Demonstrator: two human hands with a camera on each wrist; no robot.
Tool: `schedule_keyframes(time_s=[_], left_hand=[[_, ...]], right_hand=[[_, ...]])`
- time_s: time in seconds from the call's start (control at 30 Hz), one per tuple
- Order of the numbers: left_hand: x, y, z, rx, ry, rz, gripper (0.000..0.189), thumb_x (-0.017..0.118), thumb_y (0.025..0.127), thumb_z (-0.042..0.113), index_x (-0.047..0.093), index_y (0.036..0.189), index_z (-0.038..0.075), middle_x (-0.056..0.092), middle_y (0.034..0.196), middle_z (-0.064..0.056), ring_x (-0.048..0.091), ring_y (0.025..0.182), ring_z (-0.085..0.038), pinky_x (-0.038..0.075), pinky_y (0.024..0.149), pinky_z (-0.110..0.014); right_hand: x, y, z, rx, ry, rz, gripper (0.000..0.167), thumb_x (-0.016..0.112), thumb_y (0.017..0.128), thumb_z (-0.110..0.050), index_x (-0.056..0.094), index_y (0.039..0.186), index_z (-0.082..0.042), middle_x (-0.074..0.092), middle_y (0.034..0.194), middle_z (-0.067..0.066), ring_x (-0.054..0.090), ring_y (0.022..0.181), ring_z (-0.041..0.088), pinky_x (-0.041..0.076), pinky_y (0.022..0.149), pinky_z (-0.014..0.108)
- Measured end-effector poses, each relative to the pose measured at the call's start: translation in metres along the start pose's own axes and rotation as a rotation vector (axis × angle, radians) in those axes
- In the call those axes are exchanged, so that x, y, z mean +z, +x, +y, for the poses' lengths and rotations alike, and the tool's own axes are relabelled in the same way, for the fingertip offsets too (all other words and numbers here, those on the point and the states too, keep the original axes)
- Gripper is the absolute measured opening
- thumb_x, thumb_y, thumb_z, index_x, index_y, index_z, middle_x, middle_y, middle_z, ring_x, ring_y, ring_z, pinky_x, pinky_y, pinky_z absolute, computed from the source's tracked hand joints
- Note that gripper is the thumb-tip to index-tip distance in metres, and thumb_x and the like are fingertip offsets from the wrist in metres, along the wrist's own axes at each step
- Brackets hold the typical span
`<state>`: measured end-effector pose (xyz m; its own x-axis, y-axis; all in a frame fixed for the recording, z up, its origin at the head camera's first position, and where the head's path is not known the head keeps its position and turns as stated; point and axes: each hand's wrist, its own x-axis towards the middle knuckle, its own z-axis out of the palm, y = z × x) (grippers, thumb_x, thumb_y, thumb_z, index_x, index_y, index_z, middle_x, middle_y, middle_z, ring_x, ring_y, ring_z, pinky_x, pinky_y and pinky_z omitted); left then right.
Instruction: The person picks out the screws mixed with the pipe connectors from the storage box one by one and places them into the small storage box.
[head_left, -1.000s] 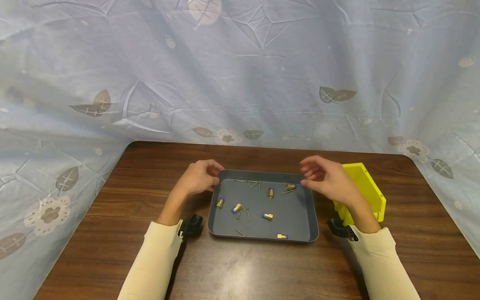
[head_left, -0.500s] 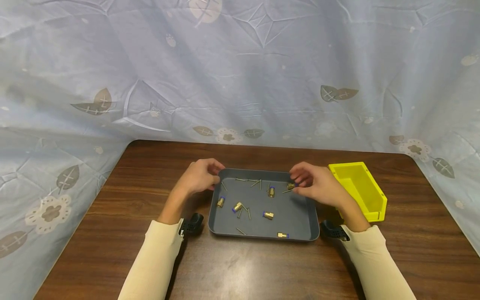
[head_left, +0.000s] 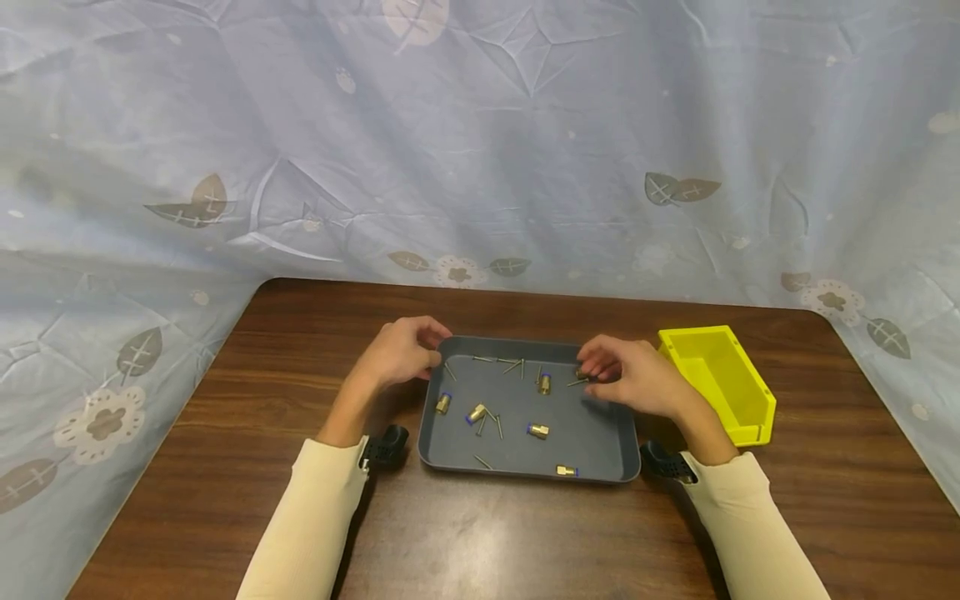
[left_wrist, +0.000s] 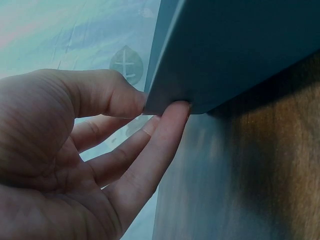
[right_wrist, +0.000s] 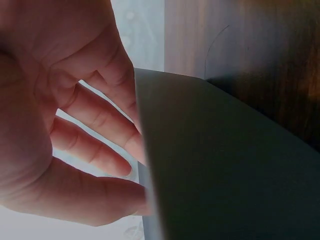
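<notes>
A shallow grey tray (head_left: 585,437) lies on the table, holding several brass push-in fittings (head_left: 537,431) with blue collars and several thin screws (head_left: 499,427). My left hand (head_left: 401,354) pinches the tray's far left corner; in the left wrist view the thumb is at the rim and a finger (left_wrist: 172,130) lies against the outer wall. Inside the far right part of the tray, my right hand (head_left: 637,375) reaches down with thumb and fingers apart around a partly covered brass fitting (head_left: 581,375). The tray wall (right_wrist: 215,150) hides some of its fingertips in the right wrist view.
To the right of the tray stands a yellow bin (head_left: 723,375), partly behind the right forearm. The brown wooden table (head_left: 480,533) ends at the back against a patterned curtain (head_left: 480,167).
My right hand has moved left from beside the yellow bin into the tray's far right area and lowered to the fitting there. The left hand keeps its place at the corner.
</notes>
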<state>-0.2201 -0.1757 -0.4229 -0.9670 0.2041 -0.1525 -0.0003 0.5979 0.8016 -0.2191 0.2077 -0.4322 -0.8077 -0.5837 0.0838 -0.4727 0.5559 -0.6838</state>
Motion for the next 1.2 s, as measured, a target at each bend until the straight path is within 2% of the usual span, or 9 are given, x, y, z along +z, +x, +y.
schedule_keyframes(time_s=[0.23,0.47,0.6,0.93,1.2], left_hand=[[-0.001,-0.001,0.0,0.004,0.002,0.002,0.035,0.069,0.097,-0.004,0.072,0.132,-0.002,0.072,0.124,-0.026,0.08,0.082,-0.031,0.07,0.074,-0.039],[-0.001,-0.001,-0.001,0.011,0.002,0.002,0.036,0.069,0.097,-0.004,0.072,0.133,-0.003,0.072,0.124,-0.026,0.08,0.082,-0.031,0.07,0.073,-0.038],[-0.001,0.0,-0.002,0.015,-0.001,-0.003,0.036,0.069,0.097,-0.004,0.072,0.133,-0.004,0.073,0.125,-0.027,0.08,0.083,-0.032,0.07,0.073,-0.038],[-0.002,0.0,-0.003,0.007,-0.006,0.001,0.036,0.069,0.097,-0.005,0.071,0.133,-0.004,0.072,0.125,-0.027,0.08,0.083,-0.031,0.07,0.074,-0.038],[-0.001,-0.001,-0.002,0.006,-0.017,0.0,0.035,0.069,0.097,-0.005,0.072,0.132,-0.004,0.072,0.124,-0.027,0.08,0.085,-0.032,0.07,0.074,-0.038]], right_hand=[[-0.004,0.006,0.001,-0.007,0.01,-0.062,0.036,0.089,0.087,0.003,0.07,0.118,0.002,0.078,0.106,0.01,0.074,0.096,0.026,0.067,0.088,0.043],[-0.011,0.016,0.001,0.027,-0.051,-0.146,0.027,0.089,0.086,0.002,0.074,0.109,-0.002,0.076,0.098,0.005,0.072,0.089,0.017,0.066,0.084,0.035],[-0.012,0.018,-0.001,0.044,-0.091,-0.174,0.024,0.088,0.085,0.004,0.074,0.103,-0.005,0.075,0.094,0.003,0.072,0.087,0.016,0.066,0.082,0.035],[-0.008,0.028,-0.001,0.03,-0.144,-0.181,0.026,0.084,0.082,0.01,0.076,0.1,-0.006,0.077,0.093,0.001,0.074,0.087,0.016,0.067,0.082,0.037],[-0.006,0.03,-0.001,0.09,-0.135,-0.157,0.022,0.086,0.085,0.01,0.077,0.099,-0.006,0.077,0.091,-0.001,0.075,0.083,0.014,0.068,0.079,0.033]])
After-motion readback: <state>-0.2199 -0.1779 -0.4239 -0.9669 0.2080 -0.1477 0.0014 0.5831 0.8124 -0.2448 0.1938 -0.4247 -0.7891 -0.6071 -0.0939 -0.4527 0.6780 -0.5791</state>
